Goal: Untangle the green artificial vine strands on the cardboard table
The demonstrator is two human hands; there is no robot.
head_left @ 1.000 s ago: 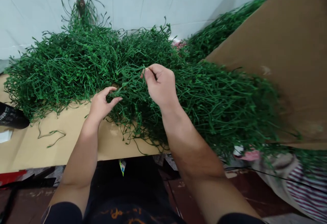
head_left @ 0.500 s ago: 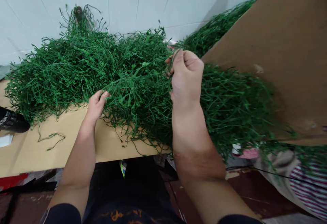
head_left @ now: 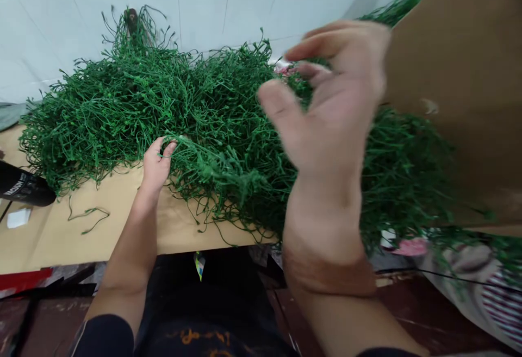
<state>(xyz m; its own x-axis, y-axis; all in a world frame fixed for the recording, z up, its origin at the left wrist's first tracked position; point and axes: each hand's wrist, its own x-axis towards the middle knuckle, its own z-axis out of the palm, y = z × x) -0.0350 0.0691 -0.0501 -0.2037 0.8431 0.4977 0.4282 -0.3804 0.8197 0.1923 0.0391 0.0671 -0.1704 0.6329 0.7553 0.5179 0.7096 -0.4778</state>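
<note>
A long heap of thin green plant stems (head_left: 134,96) with small bud-like tips covers the back of the cardboard-topped table. At its front edge, my left hand (head_left: 158,162) is closed, thumb against fingers, on a green sprig (head_left: 220,167) whose branching end spreads rightward over the heap and looks blurred. My right hand (head_left: 338,91) is raised above the heap's right part, fingers and thumb apart, holding nothing that I can see. It is smeared by motion and hides some stems behind it.
Cardboard (head_left: 98,243) covers the table; one loose stem (head_left: 89,211) lies on it. A black bottle (head_left: 24,186) lies at left beside a white scrap (head_left: 18,218). A large brown cardboard sheet (head_left: 457,101) stands at right. White tiles (head_left: 204,4) form the wall behind.
My right hand has opened, letting go of the thin strand it pinched, and moved up and right. The sprig's branching end has swung down and right while my left hand keeps hold.
</note>
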